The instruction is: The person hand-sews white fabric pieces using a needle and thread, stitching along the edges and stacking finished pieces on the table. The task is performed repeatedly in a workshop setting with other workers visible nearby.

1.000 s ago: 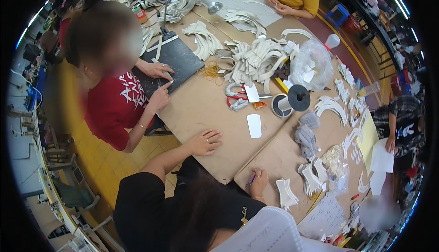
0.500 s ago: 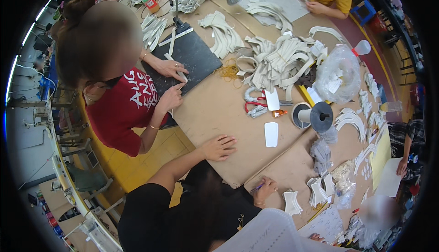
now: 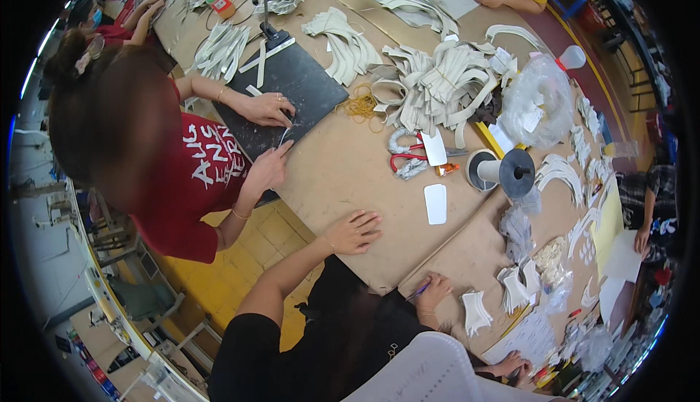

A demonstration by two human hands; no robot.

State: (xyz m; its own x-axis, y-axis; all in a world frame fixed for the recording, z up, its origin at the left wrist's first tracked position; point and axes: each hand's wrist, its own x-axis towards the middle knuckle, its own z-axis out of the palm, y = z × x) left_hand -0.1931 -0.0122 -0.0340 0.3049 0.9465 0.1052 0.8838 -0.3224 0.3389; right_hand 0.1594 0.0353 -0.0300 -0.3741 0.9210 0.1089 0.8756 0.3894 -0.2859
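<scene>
My left hand lies palm down on the brown-covered table, fingers stretched a little apart, holding nothing. To its right, near the table's front edge, my right hand is closed round a slim purple pen. The pen's tip is too small to make out. Right beside that hand stands a small stack of curved white pieces. Ahead of my left hand are a white rounded card, a second white card and red-handled scissors, their grips partly wrapped.
At left, a co-worker in red handles a thin strip on a black board. Beyond lie piled pale strips, a spool and a clear plastic bag. Another person's hands rest by a paper sheet at lower right.
The view has shifted slightly. The co-worker in red has leaned back to the left, and the strip between their hands has turned. My hands keep their places on the table.
</scene>
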